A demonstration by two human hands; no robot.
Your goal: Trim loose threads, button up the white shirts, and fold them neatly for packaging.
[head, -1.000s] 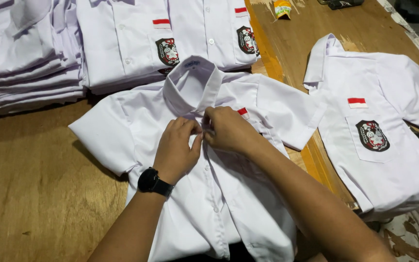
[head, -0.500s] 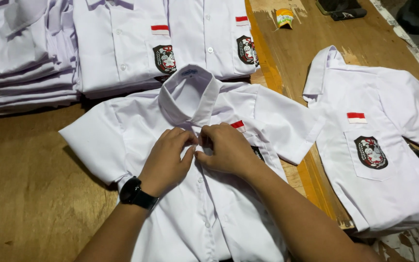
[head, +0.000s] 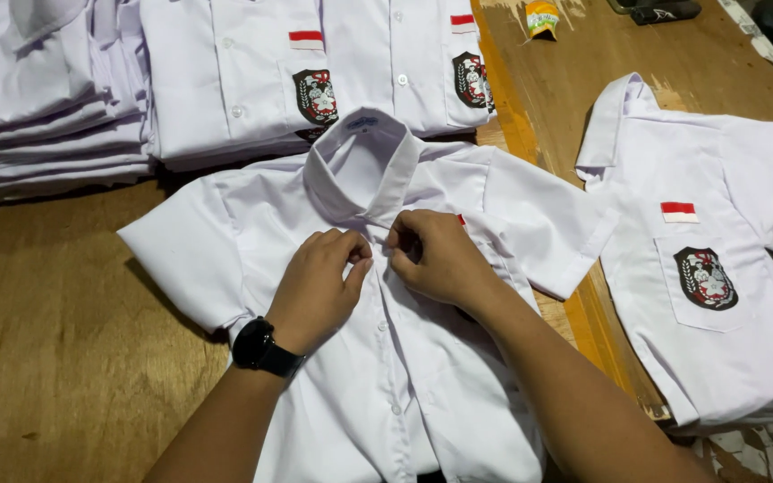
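Pinching placket below collar, frame ctr | left hand (head: 319, 286) + right hand (head: 436, 259) both gripping white shirt (head: 422, 376), edges aligned at top button | flat on counter (head: 55, 358)

Wooden table (head: 64, 358) carries stacked white shirts (head: 46, 98), one spread shirt (head: 404, 358), another shirt (head: 717, 268) at right.

I judge this a garment workshop or uniform finishing room — identical white short-sleeved shirts (head: 386, 295) with sewn chest badges (head: 704, 277) lie in folded stacks (head: 38, 98) and singly across a worn, bare wooden surface (head: 55, 358), its planks scuffed — production volume, not household laundry.
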